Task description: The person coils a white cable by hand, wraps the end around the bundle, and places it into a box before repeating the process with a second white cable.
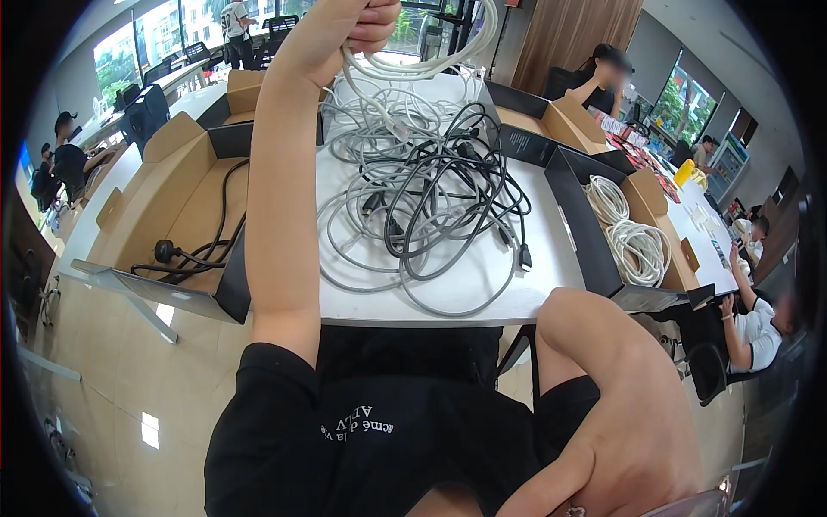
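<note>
My left hand (370, 30), raised at the top edge over the far side of the table, has its fingers wrapped round a looped white cable (431, 67). A clear plug end (399, 129) hangs below it over the pile. Under it lies a tangle of grey network cables (362, 207) mixed with black cables (457, 207), one ending in a black HDMI-type plug (525, 258). My right arm is bent, elbow by the table's front edge. My right hand (551, 491) is close to my face at the bottom edge; its fingers are not clearly visible.
On the left, an open cardboard box (155, 198) holds a black power cord (194, 258). An open box (575, 215) on the right contains coiled white cables (637, 250). More open boxes stand behind both. Other people sit or stand around the room; a yellow object (685, 171) is at the far right.
</note>
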A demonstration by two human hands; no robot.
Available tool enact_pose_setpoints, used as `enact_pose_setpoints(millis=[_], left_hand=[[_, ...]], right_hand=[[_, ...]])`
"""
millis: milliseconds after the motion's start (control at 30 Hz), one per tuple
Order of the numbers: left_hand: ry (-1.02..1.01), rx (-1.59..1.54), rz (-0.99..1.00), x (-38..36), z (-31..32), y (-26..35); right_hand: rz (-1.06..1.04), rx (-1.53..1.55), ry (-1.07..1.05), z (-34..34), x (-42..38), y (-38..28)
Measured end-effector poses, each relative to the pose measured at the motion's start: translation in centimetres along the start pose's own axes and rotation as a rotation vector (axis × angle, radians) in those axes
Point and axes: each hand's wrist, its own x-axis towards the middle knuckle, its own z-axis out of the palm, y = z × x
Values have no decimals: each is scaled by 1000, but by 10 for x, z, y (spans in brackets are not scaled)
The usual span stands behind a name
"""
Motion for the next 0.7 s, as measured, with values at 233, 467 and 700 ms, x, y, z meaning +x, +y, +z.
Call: enact_pose_setpoints(millis=[233, 467, 700], left_hand=[[17, 2, -18, 0, 1, 1], [36, -6, -9, 0, 2, 0], [26, -46, 56, 2, 10, -4]], right_hand=[[-23, -10, -7, -4, 1, -1], [-114, -32, -43, -16, 6, -6], [-488, -613, -225, -27, 39, 7]])
